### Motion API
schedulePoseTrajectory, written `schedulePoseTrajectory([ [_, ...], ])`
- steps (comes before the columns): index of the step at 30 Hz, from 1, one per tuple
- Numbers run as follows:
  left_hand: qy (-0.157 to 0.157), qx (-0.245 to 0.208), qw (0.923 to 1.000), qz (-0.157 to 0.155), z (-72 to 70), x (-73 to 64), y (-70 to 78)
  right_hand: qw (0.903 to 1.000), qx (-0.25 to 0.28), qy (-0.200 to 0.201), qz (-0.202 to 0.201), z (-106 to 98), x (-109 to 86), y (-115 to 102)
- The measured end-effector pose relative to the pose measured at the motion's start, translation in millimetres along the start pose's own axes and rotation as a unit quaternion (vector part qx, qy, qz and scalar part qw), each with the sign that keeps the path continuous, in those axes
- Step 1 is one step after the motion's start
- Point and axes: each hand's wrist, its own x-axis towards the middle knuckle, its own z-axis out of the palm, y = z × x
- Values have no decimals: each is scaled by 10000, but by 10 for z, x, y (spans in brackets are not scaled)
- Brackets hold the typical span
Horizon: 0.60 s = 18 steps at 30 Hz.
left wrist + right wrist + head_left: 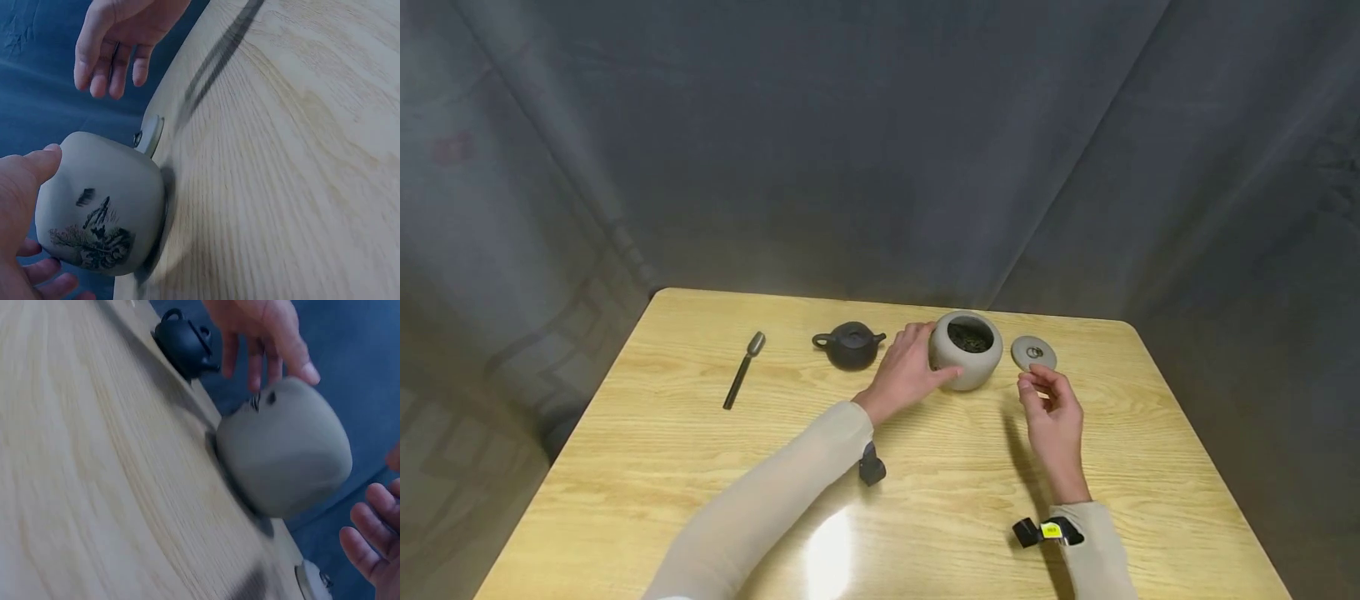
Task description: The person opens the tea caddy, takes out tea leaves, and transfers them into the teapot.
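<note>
A grey, round-bodied tea jar [966, 367] stands lidless at the table's back, dark leafy contents showing inside its mouth. My left hand [907, 372] holds the jar from its left side, thumb towards the front and fingers towards the back. A small landscape picture decorates the jar [103, 200] in the left wrist view. To the right lies its round lid [1033, 354], with a ring-like knob on top. My right hand [1054, 410] hovers just in front of the lid, fingers loosely bent and holding nothing.
A small dark teapot [852, 346] stands left of my left hand, its spout towards the jar. Farther left lies a tea scoop [744, 370] with a dark handle. Grey curtains [850, 150] hang behind the wooden table [647, 467] and at its sides.
</note>
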Motion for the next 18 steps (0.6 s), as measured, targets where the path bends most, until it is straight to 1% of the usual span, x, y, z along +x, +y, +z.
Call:
schedulePoseTrajectory([
  [3,-16,-32,10000,2,19,35,39,9997,-202,-99,133,-25,92,53],
  [5,-19,-32,10000,-21,42,66,63,9989,-363,-140,272,-34,156,47],
  [10,-31,30,9999,-101,97,134,89,9974,-623,-223,298,-39,330,63],
  [12,-16,50,9999,-130,106,150,91,9967,-706,-285,274,-43,408,108],
  [18,40,24,9998,-187,129,182,93,9895,-1220,-603,487,-88,642,170],
])
